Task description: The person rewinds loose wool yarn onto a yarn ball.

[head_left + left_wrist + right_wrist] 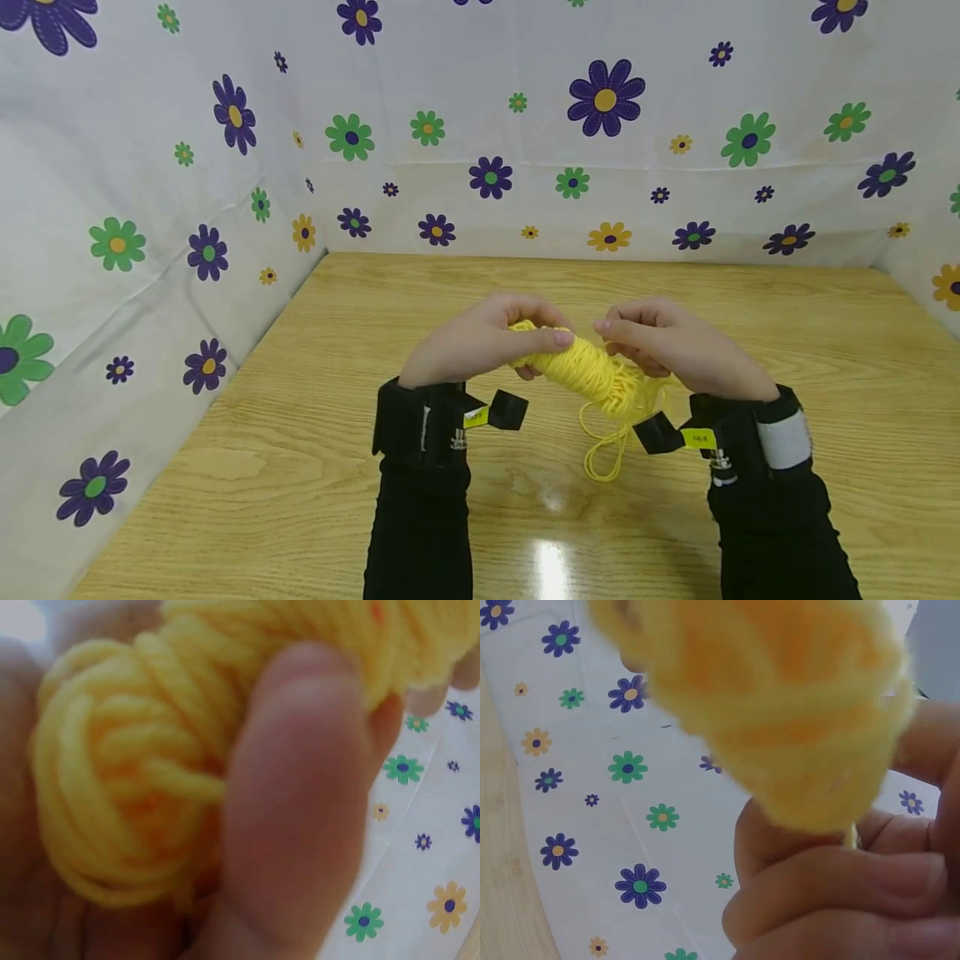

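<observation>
A long wound skein of yellow yarn (588,371) is held up over the table, slanting down to the right. My left hand (491,337) grips its left end, the thumb lying across the windings; the left wrist view shows the coiled end of the skein (120,780) beside that thumb. Close to the skein's right end, my right hand (675,346) has its fingers curled. In the right wrist view a thin yarn strand (851,836) runs down from the blurred skein into those fingers. Loose yarn loops (603,462) hang below the right end.
A wooden table (300,483) lies beneath both hands, with a glare spot near its front. White cloth with printed flowers (465,100) encloses it at the back and sides. Black camera straps (420,425) sit on both wrists.
</observation>
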Demonstrator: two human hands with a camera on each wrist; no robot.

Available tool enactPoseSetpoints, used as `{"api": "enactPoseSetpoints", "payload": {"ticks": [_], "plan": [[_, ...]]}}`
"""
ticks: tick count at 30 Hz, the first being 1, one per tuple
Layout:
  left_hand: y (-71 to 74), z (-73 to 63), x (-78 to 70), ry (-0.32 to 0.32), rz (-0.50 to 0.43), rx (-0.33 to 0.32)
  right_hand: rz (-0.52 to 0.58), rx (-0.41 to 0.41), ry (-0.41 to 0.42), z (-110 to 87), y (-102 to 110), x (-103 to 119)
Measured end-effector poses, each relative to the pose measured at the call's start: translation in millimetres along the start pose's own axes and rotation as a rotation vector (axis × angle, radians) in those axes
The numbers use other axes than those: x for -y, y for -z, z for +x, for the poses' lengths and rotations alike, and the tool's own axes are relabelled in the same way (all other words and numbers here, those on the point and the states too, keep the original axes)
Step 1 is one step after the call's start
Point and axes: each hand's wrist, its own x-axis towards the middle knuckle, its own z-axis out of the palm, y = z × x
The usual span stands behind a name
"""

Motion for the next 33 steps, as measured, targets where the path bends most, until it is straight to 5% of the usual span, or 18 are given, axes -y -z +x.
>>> {"api": "enactPoseSetpoints", "payload": {"ticks": [15,33], "plan": [[-2.7,0.5,0.1,0.087,0.074,-0.122,0.102,-0.029,-0.013,-1.7,3.7,-2.4],[-5.6,7.0,4.5,0.126,0.162,-0.192,0.202,-0.117,0.019,-3.9,1.6,3.6]]}}
